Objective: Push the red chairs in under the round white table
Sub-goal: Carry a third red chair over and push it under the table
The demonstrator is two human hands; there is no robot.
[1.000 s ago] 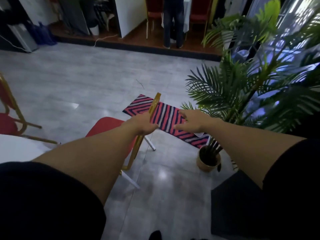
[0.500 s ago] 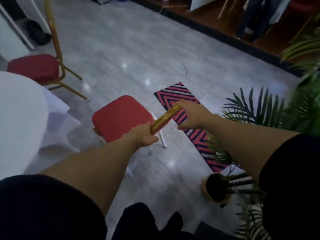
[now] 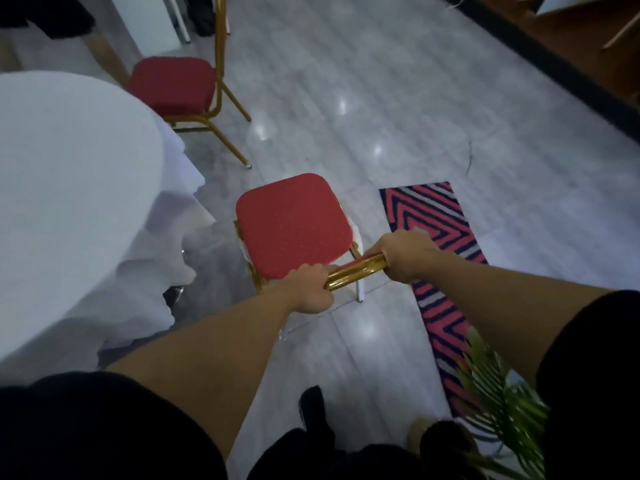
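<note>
Closed tight around the gold top rail [image 3: 356, 272] of the near red chair [image 3: 292, 225], left hand [image 3: 309, 289] and right hand [image 3: 403, 252] grip it just beside the round white table [image 3: 69, 188].

No readable text, label, brand, number or sign anywhere in view.

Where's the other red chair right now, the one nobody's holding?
In the head view the second red chair stands upper left, at the far edge of the round white table, beyond the chair both hands grip.
</note>
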